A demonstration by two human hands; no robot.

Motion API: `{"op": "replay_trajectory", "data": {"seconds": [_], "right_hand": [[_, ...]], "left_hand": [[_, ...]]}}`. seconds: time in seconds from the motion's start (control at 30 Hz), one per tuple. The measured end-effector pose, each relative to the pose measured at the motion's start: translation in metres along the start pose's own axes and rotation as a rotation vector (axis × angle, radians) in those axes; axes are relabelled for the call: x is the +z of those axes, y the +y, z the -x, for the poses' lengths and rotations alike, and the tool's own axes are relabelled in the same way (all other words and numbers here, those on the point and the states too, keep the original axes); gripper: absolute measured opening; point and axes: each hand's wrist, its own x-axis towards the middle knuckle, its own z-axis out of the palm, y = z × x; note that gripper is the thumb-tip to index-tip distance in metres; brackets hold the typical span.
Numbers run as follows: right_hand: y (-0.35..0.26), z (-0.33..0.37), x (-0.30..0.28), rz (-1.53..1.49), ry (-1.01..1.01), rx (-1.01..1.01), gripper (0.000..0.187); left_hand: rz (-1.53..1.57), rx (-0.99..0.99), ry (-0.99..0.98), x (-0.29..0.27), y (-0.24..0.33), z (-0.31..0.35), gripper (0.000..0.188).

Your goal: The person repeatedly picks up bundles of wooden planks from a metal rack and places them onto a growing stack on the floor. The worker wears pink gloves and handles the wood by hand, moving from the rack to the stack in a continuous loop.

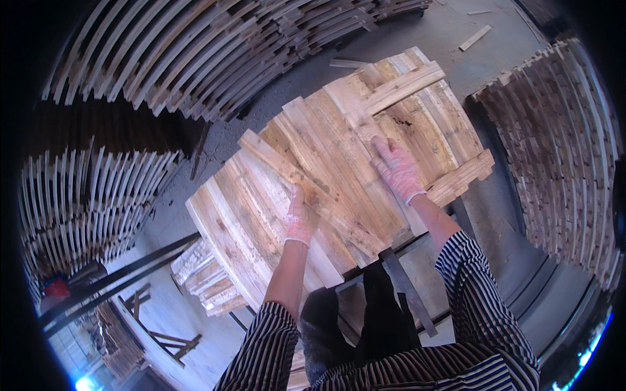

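A broad bed of pale wooden planks [235, 215] lies before me, its boards side by side. My left hand [301, 218], in a pinkish glove, is closed on a loose wooden slat [274, 156] lying diagonally over the planks, its thumb on top. My right hand [396, 168], gloved alike, rests with fingers stretched out on a wider board [352, 107] that crosses the planks. Beyond it, a short crosspiece [404, 88] meets this board near the far end. Another crosspiece [456, 179] lies right of my right hand. The undersides of both hands are hidden.
Tall stacks of slatted wood stand at the far left [176, 55], left [91, 195] and right [554, 150]. Dark metal rails [117, 280] run at the left. A smaller wood pile [208, 280] sits below the planks. A scrap stick [475, 38] lies on the floor.
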Motion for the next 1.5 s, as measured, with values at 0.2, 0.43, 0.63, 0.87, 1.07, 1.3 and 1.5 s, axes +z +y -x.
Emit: {"op": "replay_trajectory", "data": {"seconds": [0.2, 0.43, 0.63, 0.87, 1.07, 1.3, 1.5], "right_hand": [[-0.067, 0.011, 0.009, 0.19, 0.005, -0.1, 0.08], [-0.219, 0.033, 0.021, 0.048, -0.671, -0.139, 0.098], [-0.28, 0.103, 0.05, -0.48, -0.996, -0.153, 0.083], [-0.318, 0.182, 0.078, -0.281, -1.304, -0.348, 0.045], [-0.324, 0.193, 0.126, -0.213, -1.4, -0.379, 0.04], [-0.355, 0.274, 0.173, -0.015, -1.564, -0.461, 0.041], [-0.354, 0.353, 0.191, 0.183, -1.525, -0.487, 0.039]], "left_hand": [[0.146, -0.063, -0.122, 0.033, 0.005, 0.031, 0.067], [0.397, 0.138, -0.104, -0.004, 0.036, 0.095, 0.073], [0.636, 0.379, 0.025, -0.071, 0.023, 0.188, 0.066], [0.584, 0.49, 0.666, -0.148, -0.004, 0.345, 0.053], [-0.067, 0.081, 1.028, -0.218, -0.054, 0.483, 0.082], [-0.536, -0.249, 0.965, -0.266, -0.231, 0.631, 0.082], [-0.684, -0.759, 1.084, -0.292, -0.46, 0.861, 0.045]]}}
